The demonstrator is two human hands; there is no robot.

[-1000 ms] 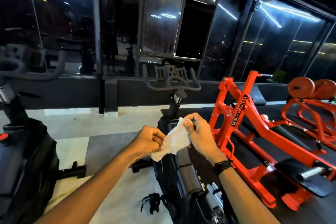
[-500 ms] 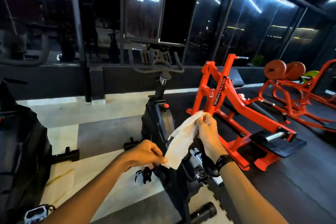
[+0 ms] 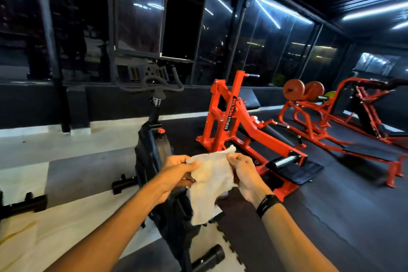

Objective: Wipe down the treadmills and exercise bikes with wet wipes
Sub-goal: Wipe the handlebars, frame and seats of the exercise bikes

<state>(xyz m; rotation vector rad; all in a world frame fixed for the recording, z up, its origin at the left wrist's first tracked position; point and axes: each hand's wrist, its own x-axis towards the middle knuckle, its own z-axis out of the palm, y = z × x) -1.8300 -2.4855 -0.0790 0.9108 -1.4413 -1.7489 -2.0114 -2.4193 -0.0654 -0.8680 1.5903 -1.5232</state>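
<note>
Fingers (image 3: 186,161) of the left hand (image 3: 174,174) and right hand (image 3: 245,174) pinch a white wipe's (image 3: 209,183) top corners, spreading it above a black bike (image 3: 152,150).

Both hands are holding a white wet wipe (image 3: 209,181) spread between them: left hand (image 3: 176,174) pinching its left edge, right hand (image 3: 245,174) its upper right corner. Black exercise bike (image 3: 154,150) is standing behind; orange weight machine (image 3: 234,126) is sitting beside it.

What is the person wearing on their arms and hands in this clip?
Both forearms are bare, with no sleeves in view and no gloves. The right hand has a black wristband of several thin strands at the wrist. The left hand and its wrist carry nothing.
</note>
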